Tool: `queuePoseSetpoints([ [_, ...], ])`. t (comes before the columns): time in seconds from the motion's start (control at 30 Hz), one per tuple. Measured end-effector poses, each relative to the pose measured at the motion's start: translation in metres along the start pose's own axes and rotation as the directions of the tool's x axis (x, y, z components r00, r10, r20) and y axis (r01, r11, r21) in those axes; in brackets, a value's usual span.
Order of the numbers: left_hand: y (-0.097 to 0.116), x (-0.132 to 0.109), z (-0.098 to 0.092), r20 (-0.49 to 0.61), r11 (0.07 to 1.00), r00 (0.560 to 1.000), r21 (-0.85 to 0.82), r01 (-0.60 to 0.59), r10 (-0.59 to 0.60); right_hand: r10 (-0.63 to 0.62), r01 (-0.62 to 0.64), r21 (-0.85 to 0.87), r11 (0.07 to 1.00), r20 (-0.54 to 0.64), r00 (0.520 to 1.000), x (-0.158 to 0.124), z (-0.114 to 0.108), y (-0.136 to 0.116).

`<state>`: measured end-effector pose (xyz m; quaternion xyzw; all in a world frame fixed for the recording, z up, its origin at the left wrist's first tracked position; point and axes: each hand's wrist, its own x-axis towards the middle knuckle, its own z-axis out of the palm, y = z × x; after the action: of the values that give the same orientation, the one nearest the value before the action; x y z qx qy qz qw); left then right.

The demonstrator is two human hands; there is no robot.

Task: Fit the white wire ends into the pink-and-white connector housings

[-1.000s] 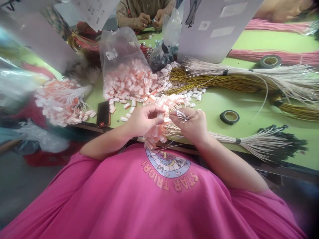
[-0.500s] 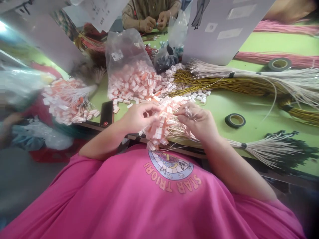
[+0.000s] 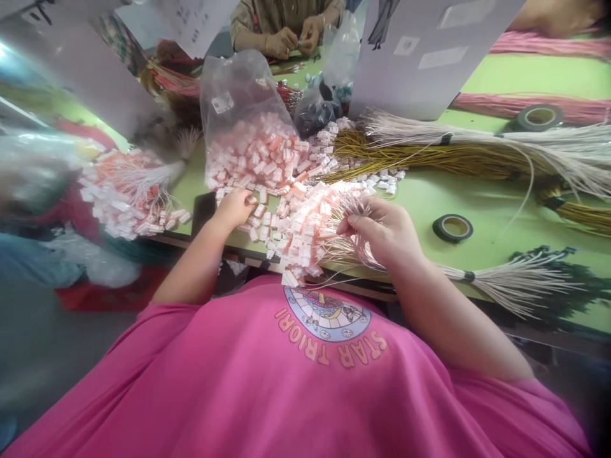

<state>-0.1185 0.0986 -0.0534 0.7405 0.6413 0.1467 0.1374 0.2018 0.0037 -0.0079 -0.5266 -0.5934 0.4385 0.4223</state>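
Note:
My left hand (image 3: 233, 208) is at the left edge of the loose white-and-orange connector housings (image 3: 260, 219), its fingers curled down among them. What its fingertips hold, if anything, is hidden. My right hand (image 3: 389, 230) is closed around a bunch of thin white wires (image 3: 356, 210), thumb against the fingers. Between the hands lies a heap of connector housings (image 3: 305, 232) on wire ends, and part of it hangs over the table's front edge.
A clear plastic bag (image 3: 243, 89) spills more housings behind the heap. Yellow wires (image 3: 429, 159) and a bundle of white wires (image 3: 410, 130) lie at back right. A tape roll (image 3: 452, 228) rests on the right. A phone (image 3: 203, 213) lies beside my left forearm. Across the table a person's hands (image 3: 296, 41) work.
My left hand has left the heap near my right hand and moved left to the loose housings. The right hand has stayed nearly in place, its fingers now closed around a bunch of wires.

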Motion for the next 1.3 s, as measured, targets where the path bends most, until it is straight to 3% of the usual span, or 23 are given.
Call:
queuePoseSetpoints([
  [0.13,0.042,-0.017,-0.021,0.038,0.949,0.999,-0.314,-0.015,0.028,-0.018,0.019,-0.035,0.999,0.037,0.999,0.001,0.001,0.0],
  [0.27,0.1,-0.04,-0.037,0.121,0.755,0.976,-0.653,-0.06,0.181,-0.06,0.06,-0.012,0.998,0.062,0.996,0.001,0.003,0.002],
  [0.33,0.122,-0.046,-0.037,0.172,0.667,0.951,-0.743,-0.046,0.257,-0.057,0.056,0.008,0.998,0.073,0.996,0.0,0.004,0.003],
  [0.43,0.141,-0.045,-0.031,0.276,0.609,0.903,-0.793,0.02,0.33,-0.055,0.052,0.062,0.997,0.045,0.998,-0.001,0.005,0.006],
  [0.6,0.147,-0.041,-0.024,0.362,0.596,0.87,-0.797,0.102,0.334,-0.116,0.116,0.01,0.993,-0.064,0.991,-0.004,0.009,0.005],
  [0.87,0.154,-0.048,-0.023,0.303,0.626,0.917,-0.776,0.079,0.259,-0.185,0.146,-0.224,0.964,-0.164,0.969,-0.009,0.014,-0.003],
  [1.17,0.156,-0.055,-0.019,0.227,0.706,0.946,-0.708,-0.004,0.233,-0.256,0.19,-0.313,0.93,-0.184,0.949,-0.011,0.018,0.003],
  [1.3,0.158,-0.055,-0.014,0.229,0.719,0.938,-0.695,-0.029,0.259,-0.251,0.2,-0.286,0.937,-0.156,0.955,-0.011,0.022,0.004],
])
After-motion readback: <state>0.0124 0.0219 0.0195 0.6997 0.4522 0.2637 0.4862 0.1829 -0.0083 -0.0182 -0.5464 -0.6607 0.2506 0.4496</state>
